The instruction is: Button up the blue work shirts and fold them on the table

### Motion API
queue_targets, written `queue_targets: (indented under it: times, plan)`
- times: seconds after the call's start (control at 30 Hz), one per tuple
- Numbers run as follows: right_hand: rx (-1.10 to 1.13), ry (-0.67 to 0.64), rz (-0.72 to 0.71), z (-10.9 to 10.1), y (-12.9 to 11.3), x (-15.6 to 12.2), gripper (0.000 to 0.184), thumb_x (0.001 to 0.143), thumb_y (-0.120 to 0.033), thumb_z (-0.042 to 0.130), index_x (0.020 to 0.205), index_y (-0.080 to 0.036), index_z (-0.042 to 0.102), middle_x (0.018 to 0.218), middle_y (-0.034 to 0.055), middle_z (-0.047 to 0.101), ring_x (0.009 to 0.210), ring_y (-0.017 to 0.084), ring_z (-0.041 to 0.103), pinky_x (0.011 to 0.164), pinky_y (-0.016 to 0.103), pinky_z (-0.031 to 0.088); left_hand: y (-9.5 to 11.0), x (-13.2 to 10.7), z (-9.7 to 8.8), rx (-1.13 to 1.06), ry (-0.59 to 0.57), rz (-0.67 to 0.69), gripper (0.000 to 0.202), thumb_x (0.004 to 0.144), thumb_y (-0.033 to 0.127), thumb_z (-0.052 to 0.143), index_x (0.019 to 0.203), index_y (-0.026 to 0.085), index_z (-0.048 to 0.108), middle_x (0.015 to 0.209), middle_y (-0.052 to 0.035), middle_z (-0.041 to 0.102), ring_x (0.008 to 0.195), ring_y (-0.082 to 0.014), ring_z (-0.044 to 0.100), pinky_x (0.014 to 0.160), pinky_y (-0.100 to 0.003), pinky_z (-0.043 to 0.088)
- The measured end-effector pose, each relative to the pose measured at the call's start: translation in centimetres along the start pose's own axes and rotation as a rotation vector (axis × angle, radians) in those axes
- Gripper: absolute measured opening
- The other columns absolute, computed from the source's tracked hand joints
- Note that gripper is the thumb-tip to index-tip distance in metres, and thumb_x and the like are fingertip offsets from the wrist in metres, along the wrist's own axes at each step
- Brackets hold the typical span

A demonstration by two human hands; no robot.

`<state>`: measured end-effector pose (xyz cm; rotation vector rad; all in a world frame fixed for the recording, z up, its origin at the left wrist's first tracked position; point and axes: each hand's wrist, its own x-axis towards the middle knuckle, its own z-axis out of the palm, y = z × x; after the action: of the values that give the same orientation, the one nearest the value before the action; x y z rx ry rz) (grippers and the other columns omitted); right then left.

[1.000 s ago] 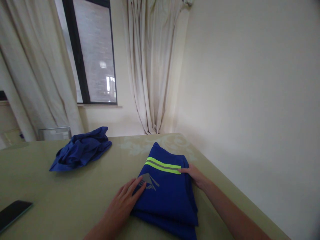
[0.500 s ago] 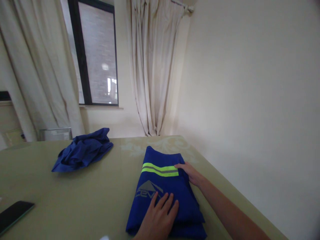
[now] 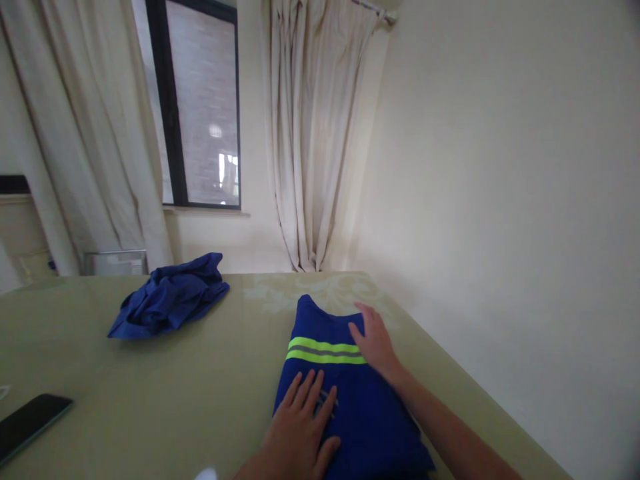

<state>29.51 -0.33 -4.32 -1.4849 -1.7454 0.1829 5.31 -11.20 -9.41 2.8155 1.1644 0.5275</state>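
Folded garment point(image 3: 345, 400): royal blue, two neon-yellow stripes flanking a grey band. Crumpled cloth point(image 3: 170, 297): matching blue. Table point(image 3: 150, 387): olive-green; phone point(image 3: 30, 417): black.

Open table point(image 3: 200, 393), centre and lower left
Crumpled blue cloth point(image 3: 170, 297) blocks centre left; phone point(image 3: 30, 420) at left edge; wall point(image 3: 500, 200) closes right.

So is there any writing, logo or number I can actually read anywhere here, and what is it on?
None can be read.
Folded blue garment: a grey printed logo sits under the left hand, mostly covered; the bit showing is too blurred to read.
Yellow-green stripes near the right hand: plain bands, no lettering.
Dark phone and crumpled blue cloth: no visible text.
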Motion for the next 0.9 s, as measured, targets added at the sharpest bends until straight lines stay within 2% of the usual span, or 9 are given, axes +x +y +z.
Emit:
queue_targets:
  times: [0.07, 0.17, 0.27, 0.33, 0.43, 0.57, 0.7, 0.8, 0.9]
  plan:
    - [0.005, -0.185, -0.146, 2.3, -2.2, -0.4, 0.051, 0.097, -0.042, 0.055, 0.146, -0.027, 0.054, 0.157, 0.0083, 0.046, 0.146, 0.028, 0.038, 0.124, 0.046, 0.024, -0.1, 0.0, 2.3, 0.028, 0.004, 0.0, 0.071, 0.097, 0.057, 0.05, 0.16, 0.029, 0.031, 0.164, -0.015, 0.035, 0.151, -0.0359, 0.034, 0.123, -0.055, 0.023]
    - [-0.034, -0.44, -0.183, 6.5, -4.3, -0.8, 0.063, 0.097, -0.06, 0.054, 0.154, -0.033, 0.045, 0.166, 0.005, 0.032, 0.153, 0.03, 0.027, 0.125, 0.05, 0.016, 0.0, 0.1, 5.4, 0.131, 0.058, 0.033, 0.077, 0.094, 0.061, 0.053, 0.16, 0.028, 0.031, 0.16, -0.0163, 0.04, 0.148, -0.0367, 0.039, 0.121, -0.055, 0.026]
    - [-0.066, -0.567, -0.18, 9.4, -5.1, -0.3, 0.067, 0.098, -0.066, 0.047, 0.157, -0.035, 0.038, 0.166, 0.0051, 0.031, 0.155, 0.029, 0.023, 0.124, 0.052, 0.013, -0.4, -0.1, 7.0, 0.248, 0.158, 0.113, 0.075, 0.095, 0.062, 0.054, 0.16, 0.031, 0.031, 0.155, -0.0134, 0.05, 0.139, -0.0333, 0.051, 0.121, -0.051, 0.028]
    - [-0.066, -0.586, -0.198, 10.0, -5.5, 0.3, 0.069, 0.098, -0.067, 0.046, 0.158, -0.034, 0.038, 0.166, 0.0058, 0.031, 0.155, 0.029, 0.023, 0.124, 0.052, 0.014, -0.9, -0.4, 7.4, 0.322, 0.244, 0.155, 0.067, 0.098, 0.054, 0.053, 0.159, 0.04, 0.028, 0.149, -0.0089, 0.057, 0.132, -0.03, 0.059, 0.119, -0.05, 0.032]
    - [-0.056, -0.451, -0.14, 8.8, -5.5, 0.4, 0.07, 0.096, -0.066, 0.051, 0.155, -0.03, 0.044, 0.166, 0.0072, 0.031, 0.155, 0.031, 0.023, 0.125, 0.052, 0.013, -1.5, -0.9, 7.5, 0.393, 0.347, 0.18, 0.066, 0.101, 0.044, 0.053, 0.158, 0.05, 0.022, 0.141, -0.0046, 0.065, 0.122, -0.0282, 0.066, 0.111, -0.049, 0.043]
    - [-0.072, -0.216, 0.017, 4.3, -2.5, -2.6, 0.069, 0.091, -0.062, 0.06, 0.15, -0.026, 0.053, 0.164, 0.0082, 0.034, 0.155, 0.037, 0.02, 0.125, 0.053, 0.013, -1.1, -1.0, 8.1, 0.386, 0.373, 0.116, 0.07, 0.099, 0.034, 0.057, 0.157, 0.053, 0.023, 0.14, -0.0032, 0.065, 0.121, -0.0296, 0.067, 0.102, -0.049, 0.052]
    - [-0.099, -0.396, 0.048, -0.3, 2.5, -7.0, 0.069, 0.093, -0.065, 0.055, 0.153, -0.031, 0.049, 0.164, 0.0037, 0.034, 0.153, 0.034, 0.027, 0.126, 0.05, 0.019, 0.7, 0.1, 8.8, 0.363, 0.385, -0.072, 0.068, 0.097, 0.026, 0.061, 0.15, 0.059, 0.034, 0.144, -0.0034, 0.063, 0.128, -0.0341, 0.062, 0.103, -0.059, 0.05]
    - [-0.149, -0.482, 0.001, -1.8, 4.5, -8.3, 0.066, 0.095, -0.063, 0.053, 0.155, -0.035, 0.045, 0.165, 0.0006, 0.032, 0.154, 0.031, 0.026, 0.127, 0.048, 0.016, 2.3, 2.2, 8.4, 0.226, 0.315, -0.006, 0.049, 0.091, 0.045, 0.069, 0.138, 0.048, 0.057, 0.135, -0.0068, 0.069, 0.119, -0.036, 0.067, 0.101, -0.063, 0.051]
    - [-0.206, -0.372, 0.012, -1.8, 4.7, -7.3, 0.062, 0.095, -0.058, 0.056, 0.151, -0.032, 0.051, 0.164, 0.0039, 0.034, 0.154, 0.032, 0.026, 0.127, 0.051, 0.012, 4.1, 4.1, 6.8, 0.003, 0.221, 0.094, 0.04, 0.086, 0.057, 0.07, 0.12, 0.036, 0.071, 0.111, -0.0058, 0.078, 0.1, -0.0297, 0.074, 0.102, -0.057, 0.053]
